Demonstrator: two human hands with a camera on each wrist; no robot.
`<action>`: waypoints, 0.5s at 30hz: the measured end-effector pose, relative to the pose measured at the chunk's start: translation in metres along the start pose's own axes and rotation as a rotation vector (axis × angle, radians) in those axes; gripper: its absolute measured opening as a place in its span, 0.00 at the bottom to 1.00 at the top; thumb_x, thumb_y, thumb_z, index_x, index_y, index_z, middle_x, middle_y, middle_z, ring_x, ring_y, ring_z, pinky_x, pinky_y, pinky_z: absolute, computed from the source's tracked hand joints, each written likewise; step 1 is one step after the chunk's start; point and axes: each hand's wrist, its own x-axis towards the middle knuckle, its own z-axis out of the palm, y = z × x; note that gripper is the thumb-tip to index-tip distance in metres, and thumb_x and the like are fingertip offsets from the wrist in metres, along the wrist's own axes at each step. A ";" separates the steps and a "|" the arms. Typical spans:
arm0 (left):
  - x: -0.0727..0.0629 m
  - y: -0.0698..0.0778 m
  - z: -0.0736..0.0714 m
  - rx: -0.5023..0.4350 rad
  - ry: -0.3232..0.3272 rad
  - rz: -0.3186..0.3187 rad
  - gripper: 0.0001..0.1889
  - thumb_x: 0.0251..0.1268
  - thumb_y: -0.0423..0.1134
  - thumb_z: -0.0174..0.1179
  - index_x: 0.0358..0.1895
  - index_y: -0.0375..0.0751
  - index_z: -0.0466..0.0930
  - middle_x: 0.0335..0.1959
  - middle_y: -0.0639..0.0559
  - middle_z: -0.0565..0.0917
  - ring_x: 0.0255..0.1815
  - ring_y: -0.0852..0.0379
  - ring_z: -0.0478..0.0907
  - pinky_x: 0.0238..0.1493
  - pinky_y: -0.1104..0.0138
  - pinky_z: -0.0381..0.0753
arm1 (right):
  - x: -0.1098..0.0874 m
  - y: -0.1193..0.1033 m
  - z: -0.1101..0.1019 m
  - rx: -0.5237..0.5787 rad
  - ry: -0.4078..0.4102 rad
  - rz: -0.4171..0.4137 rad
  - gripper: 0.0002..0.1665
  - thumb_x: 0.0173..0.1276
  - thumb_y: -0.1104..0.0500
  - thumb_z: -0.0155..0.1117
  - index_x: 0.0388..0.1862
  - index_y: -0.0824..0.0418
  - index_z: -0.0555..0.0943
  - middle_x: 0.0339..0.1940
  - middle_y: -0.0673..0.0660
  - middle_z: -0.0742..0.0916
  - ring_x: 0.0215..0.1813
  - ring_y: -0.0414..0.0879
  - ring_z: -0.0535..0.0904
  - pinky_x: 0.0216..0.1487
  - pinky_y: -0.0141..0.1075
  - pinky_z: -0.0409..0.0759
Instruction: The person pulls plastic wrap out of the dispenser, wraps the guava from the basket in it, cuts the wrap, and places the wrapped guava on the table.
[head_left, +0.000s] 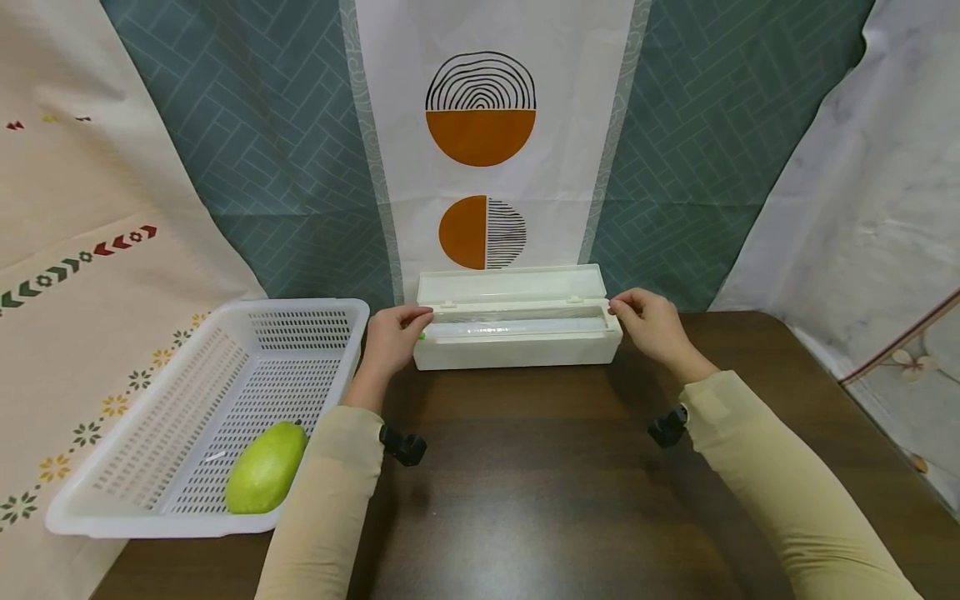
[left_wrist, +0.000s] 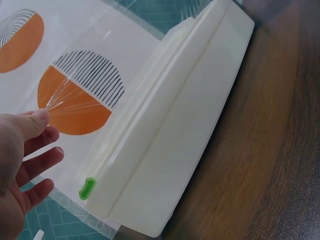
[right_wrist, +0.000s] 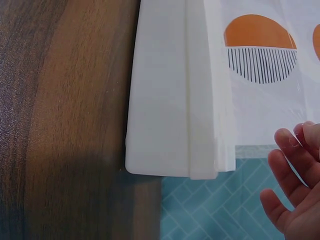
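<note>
A long white cling film dispenser box (head_left: 517, 353) stands at the back of the table, its lid (head_left: 510, 287) raised, with a pale roll (head_left: 517, 327) inside. My left hand (head_left: 390, 340) pinches one corner of the clear cling film (left_wrist: 62, 97) between thumb and forefinger, its other fingers spread; creases fan out from the pinch in the left wrist view. At the opposite end, my right hand (head_left: 654, 325) pinches the film's other corner with thumb and fingertips. A small green slider (left_wrist: 87, 188) sits at the box's left end.
To the left is a white slotted plastic basket (head_left: 142, 525) holding a smooth green fruit (head_left: 266, 468) and a small white piece (head_left: 215, 457). Patterned cloths (head_left: 277, 125) hang behind the dark wooden table (head_left: 525, 500) and along both sides.
</note>
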 end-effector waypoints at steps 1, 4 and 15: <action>0.000 0.000 0.000 -0.003 0.002 -0.003 0.14 0.66 0.42 0.59 0.50 0.42 0.83 0.47 0.44 0.85 0.49 0.49 0.79 0.54 0.57 0.78 | 0.000 -0.001 -0.001 0.000 -0.002 0.003 0.19 0.74 0.52 0.49 0.45 0.66 0.79 0.43 0.64 0.86 0.40 0.53 0.78 0.37 0.39 0.74; -0.001 0.000 -0.001 -0.008 0.007 0.004 0.14 0.65 0.42 0.59 0.50 0.41 0.83 0.46 0.44 0.85 0.49 0.49 0.79 0.54 0.57 0.78 | 0.000 -0.002 -0.002 0.000 -0.005 0.007 0.19 0.75 0.52 0.49 0.45 0.66 0.79 0.43 0.64 0.86 0.42 0.53 0.78 0.39 0.40 0.74; 0.001 -0.002 -0.004 -0.044 0.054 0.043 0.13 0.65 0.41 0.60 0.48 0.39 0.84 0.43 0.43 0.86 0.43 0.50 0.81 0.42 0.63 0.79 | -0.002 -0.002 -0.004 0.003 0.012 0.005 0.19 0.74 0.52 0.50 0.44 0.66 0.80 0.42 0.64 0.86 0.41 0.53 0.77 0.38 0.39 0.73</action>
